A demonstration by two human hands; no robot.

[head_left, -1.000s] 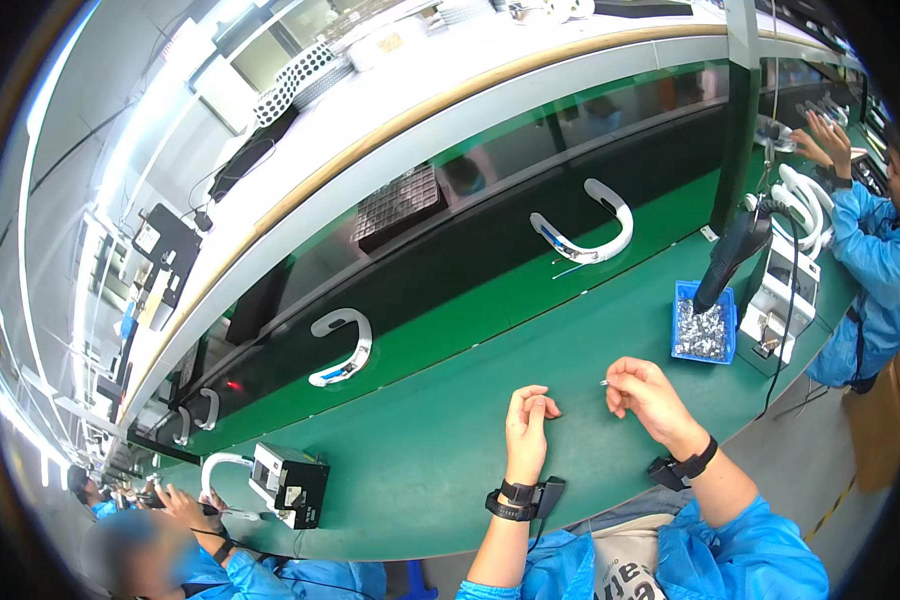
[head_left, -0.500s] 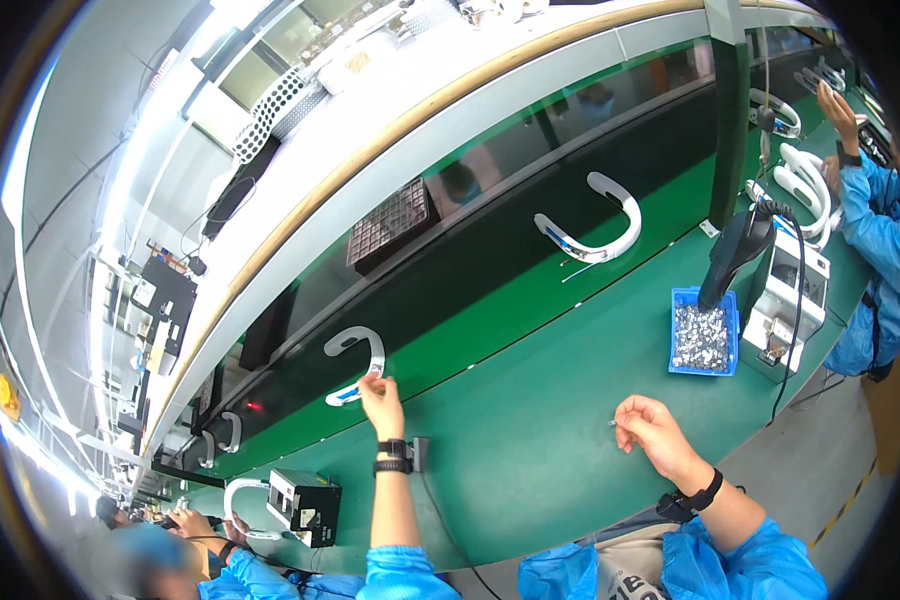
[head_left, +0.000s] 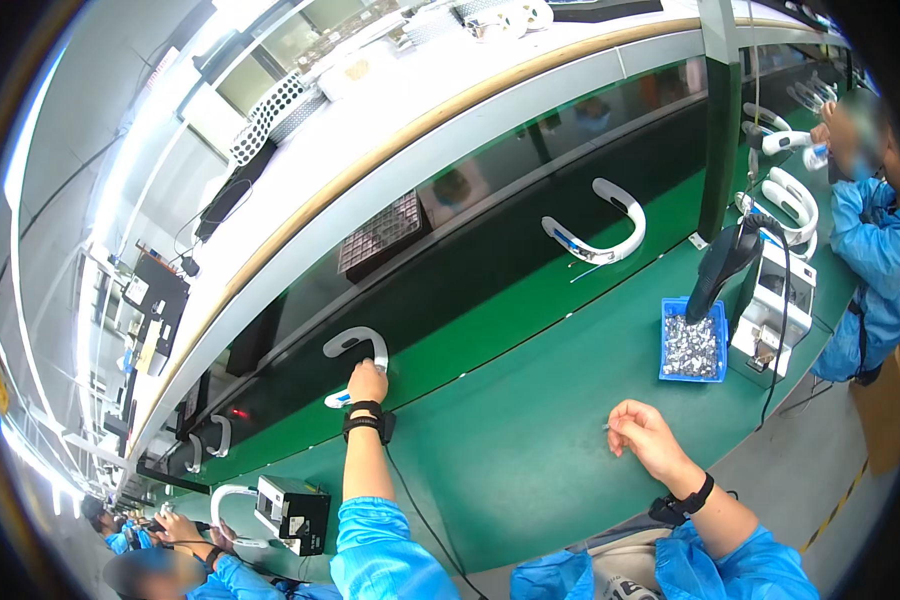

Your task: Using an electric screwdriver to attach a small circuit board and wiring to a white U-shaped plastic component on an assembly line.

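Observation:
My left hand (head_left: 367,382) reaches over a white U-shaped device (head_left: 378,345) lying on the dark green belt. Its fingers are closed on the curved side, just above the blue-marked end, though the fingertips are partly hidden. Low over the green worktop, my right hand (head_left: 650,437) pinches a tiny silvery piece (head_left: 607,427) between thumb and forefinger. To the right of that hand stands a blue bin (head_left: 692,376) full of small metal parts (head_left: 692,345). Another white U-shaped device (head_left: 630,235) rests on the belt further right, with a thin wire sticking out.
A black handheld tool (head_left: 722,265) on a cord leans over the bin, beside a white boxy machine (head_left: 773,310). A black box (head_left: 292,515) stands at the left. A green post (head_left: 718,140) rises behind the bin. Co-workers in blue (head_left: 870,240) sit at both sides.
My left hand has moved further over the U-shaped device, its wrist now turned. The right hand keeps its pinch in nearly the same place. The co-worker at right has leaned in.

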